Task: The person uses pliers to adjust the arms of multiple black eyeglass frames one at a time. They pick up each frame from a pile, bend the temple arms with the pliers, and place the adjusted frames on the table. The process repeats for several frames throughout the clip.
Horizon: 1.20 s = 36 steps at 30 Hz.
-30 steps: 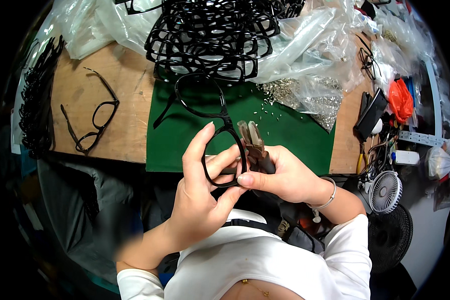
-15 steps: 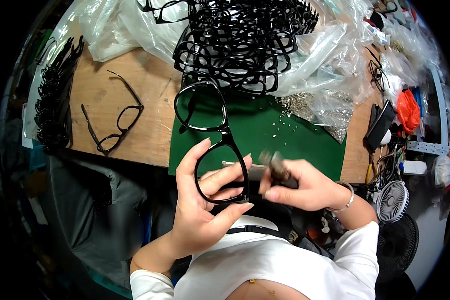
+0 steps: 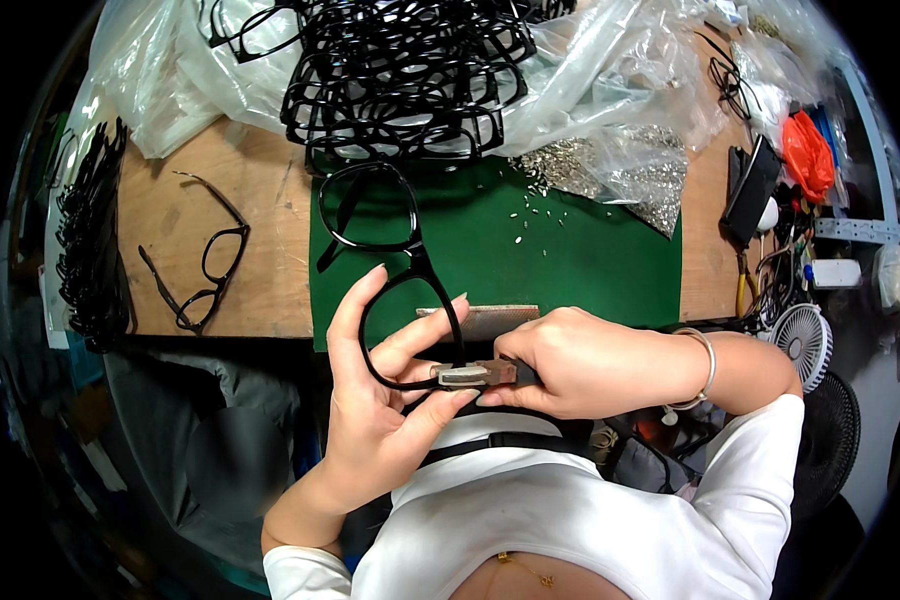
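Holding hand: the person's left hand (image 3: 370, 425) has its grip closed on the near rim of a glossy black eyeglass frame, plastic by its look (image 3: 417, 264); the thumb is at the near end, the other fingers spread beside and behind the rim.
Tool hand: the person's right hand (image 3: 590, 362) has its grip closed around dark-handled pliers with a dull metal head (image 3: 478, 374).
Pliers tips: they overlap the near right corner of the rim, just beside the left thumb; I cannot tell if they pinch anything.
Frame position: the bridge and the far rim extend beyond the left grip, in the air over the flat green mat (image 3: 590, 270), toward the far pile of glossy black frames (image 3: 400, 95).
Frame weight: probably very light, so one hand should be enough.
Frame stiffness: I judge it stiff, with a little spring in the rims.
Frame surface: the shine suggests it is slippery under smooth fingers and easy to scratch with metal.
Frame weak places: probably the thin bridge and the hinge corners, if twisted.
Frame hold: best by the thick rim close to the worked corner, as the left thumb does.
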### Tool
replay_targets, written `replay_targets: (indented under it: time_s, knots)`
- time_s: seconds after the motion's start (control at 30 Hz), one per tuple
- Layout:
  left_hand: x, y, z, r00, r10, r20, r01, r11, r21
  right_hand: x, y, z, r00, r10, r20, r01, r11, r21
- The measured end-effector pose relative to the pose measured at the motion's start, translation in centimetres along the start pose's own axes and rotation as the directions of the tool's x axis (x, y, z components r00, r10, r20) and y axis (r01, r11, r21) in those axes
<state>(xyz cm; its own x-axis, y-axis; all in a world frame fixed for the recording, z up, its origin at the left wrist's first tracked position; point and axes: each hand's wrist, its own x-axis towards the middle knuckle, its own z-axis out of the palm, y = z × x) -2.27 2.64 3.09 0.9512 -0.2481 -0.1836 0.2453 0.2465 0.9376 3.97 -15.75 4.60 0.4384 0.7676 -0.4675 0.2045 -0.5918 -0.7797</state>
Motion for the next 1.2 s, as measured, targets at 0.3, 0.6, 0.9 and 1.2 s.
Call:
replay_targets:
  time_s: [0.3, 0.6, 0.9, 1.2]
  knots:
    - [0.9, 0.0, 0.2, 0.993, -0.067, -0.097, 0.072, 0.997, 0.043, -0.6, 2.9, -1.6, 0.998, 0.054, -0.018, -0.053, 0.996, 0.068]
    - [-1.3, -3.1, -1.1, 0.999, 0.016, -0.052, -0.013, 0.999, 0.053, -0.4, 6.0, 1.9, 0.899, -0.038, -0.437, -0.184, 0.871, -0.455]
    - [-0.7, -2.9, 1.1, 0.984, -0.11, -0.137, 0.093, 0.987, -0.128, 1.9, 8.9, 0.7, 0.826, -0.054, -0.561, -0.141, 0.944, -0.299]
    - [-1.2, -4.0, 0.1, 0.963, -0.265, -0.055, 0.258, 0.959, -0.117, 1.8, 6.9, 0.7, 0.816, -0.037, -0.577, -0.144, 0.954, -0.264]
